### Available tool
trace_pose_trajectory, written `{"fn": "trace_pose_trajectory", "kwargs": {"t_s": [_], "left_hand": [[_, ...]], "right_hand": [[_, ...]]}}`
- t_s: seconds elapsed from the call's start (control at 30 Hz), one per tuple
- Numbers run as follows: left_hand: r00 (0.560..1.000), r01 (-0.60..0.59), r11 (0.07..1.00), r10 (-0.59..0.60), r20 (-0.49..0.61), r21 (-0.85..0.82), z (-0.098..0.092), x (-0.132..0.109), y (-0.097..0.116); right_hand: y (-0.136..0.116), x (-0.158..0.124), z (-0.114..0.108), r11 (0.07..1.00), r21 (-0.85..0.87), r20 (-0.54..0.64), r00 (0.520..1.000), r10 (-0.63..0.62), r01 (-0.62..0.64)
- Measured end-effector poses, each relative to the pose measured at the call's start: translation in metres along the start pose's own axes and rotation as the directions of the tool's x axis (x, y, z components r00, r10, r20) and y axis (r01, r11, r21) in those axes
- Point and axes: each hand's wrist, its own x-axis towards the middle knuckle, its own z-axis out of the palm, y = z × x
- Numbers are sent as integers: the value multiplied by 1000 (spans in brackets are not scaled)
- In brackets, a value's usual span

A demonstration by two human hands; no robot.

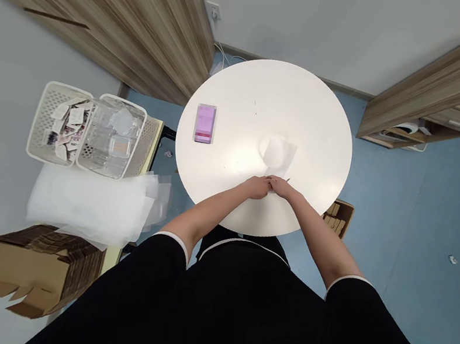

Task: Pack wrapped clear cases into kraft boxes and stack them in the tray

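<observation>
My left hand [256,187] and my right hand [280,187] meet at the near middle of a round white table [311,115]. Both have their fingers curled and pinched together where they touch. A thin small item pokes out by the right fingers; I cannot make out what it is. A clear plastic piece [278,152] lies on the table just beyond my hands. A pink rectangular object [204,123], blurred out, rests on the table's left side.
Two white mesh baskets [43,121] with small packets and clear bags sit left, above a stack of clear plastic bags [85,206] and folded cardboard boxes [34,274]. A small cardboard box [337,217] stands on the blue floor at right. Wooden shelves [424,105] line both sides.
</observation>
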Motion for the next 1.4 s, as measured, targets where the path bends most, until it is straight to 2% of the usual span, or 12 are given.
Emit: {"fn": "trace_pose_trajectory", "kwargs": {"t_s": [0.1, 0.2, 0.27, 0.43, 0.57, 0.63, 0.7, 0.8, 0.83, 0.97, 1.23, 1.4], "left_hand": [[995, -45, 990, 33, 93, 130, -19, 13, 5], [996, -92, 969, 89, 24, 228, -30, 26, 7], [991, -108, 955, 126, -48, 276, -32, 32, 4], [976, -120, 964, 158, -150, 238, -18, 32, -6], [943, -82, 987, 121, -309, 135, -4, 25, -6], [912, -2, 999, 19, -409, 43, -3, 26, -3], [849, 146, 978, -201, -488, -149, -8, 33, -1], [689, 329, 804, -563, -456, -496, -25, 53, -2], [665, 341, 747, -621, -416, -570, -32, 60, -4], [744, 282, 727, -578, -336, -626, -47, 75, -5], [828, 166, 863, -385, -408, -477, -35, 71, 14], [945, 70, 987, -111, -307, -142, -44, 81, 9]], "right_hand": [[3, -17, 6, 998, 10, -121, 991, 56, -55], [12, -42, 24, 991, -104, -409, 912, 33, -82], [19, -56, 44, 971, -220, -506, 862, -27, -99], [28, -66, 88, 899, -425, -462, 880, -111, -109], [27, -50, 92, 864, -494, -439, 885, -155, -94], [27, -41, 86, 859, -507, -428, 888, -170, -80], [27, -35, 78, 852, -517, -412, 896, -168, -79], [27, -32, 71, 842, -534, -386, 908, -164, -75], [26, -32, 69, 841, -536, -384, 909, -166, -73], [24, -35, 67, 842, -532, -396, 905, -155, -89], [33, -12, 47, 819, -571, -235, 968, -92, -60], [37, -5, 42, 824, -566, -173, 981, -82, -31]]}}
